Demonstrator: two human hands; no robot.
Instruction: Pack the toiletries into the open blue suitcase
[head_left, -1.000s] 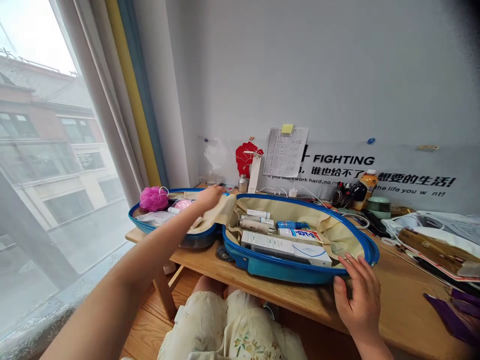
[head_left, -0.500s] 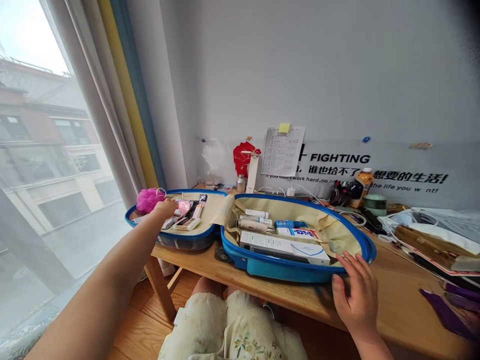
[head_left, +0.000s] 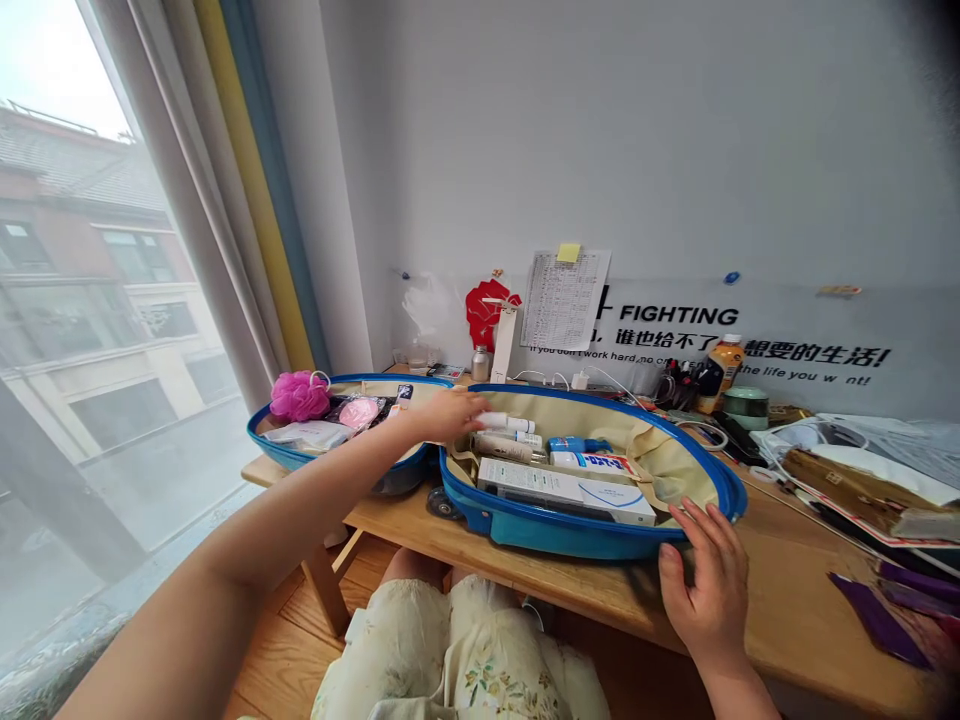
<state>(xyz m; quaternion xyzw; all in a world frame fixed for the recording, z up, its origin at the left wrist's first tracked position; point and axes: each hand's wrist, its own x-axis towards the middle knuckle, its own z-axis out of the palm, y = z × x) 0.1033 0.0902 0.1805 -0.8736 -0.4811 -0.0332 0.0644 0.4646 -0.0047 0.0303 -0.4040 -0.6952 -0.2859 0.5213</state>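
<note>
An open blue suitcase (head_left: 585, 548) with a cream lining lies on the wooden table, its two halves side by side. My left hand (head_left: 454, 412) reaches over the hinge side, fingers stretched and a little apart, at the end of a white tube (head_left: 517, 425). Whether it touches the tube is unclear. Below lie a clear-capped bottle (head_left: 510, 449), a blue packet (head_left: 574, 446), a toothpaste box (head_left: 592, 462) and a long white box (head_left: 562, 488). My right hand (head_left: 705, 575) rests open with its fingertips on the front right rim.
The left half holds a pink bath puff (head_left: 300, 396), a pink round item (head_left: 358, 412) and a clear bag (head_left: 307, 435). An orange bottle (head_left: 721, 372), a green jar (head_left: 746, 406), cables and a brown pouch (head_left: 847, 480) stand or lie right. Purple wrappers (head_left: 877, 615) lie near the front edge.
My left hand has moved right, from the items in the left half to the white tube in the right half. My right hand stays on the rim.
</note>
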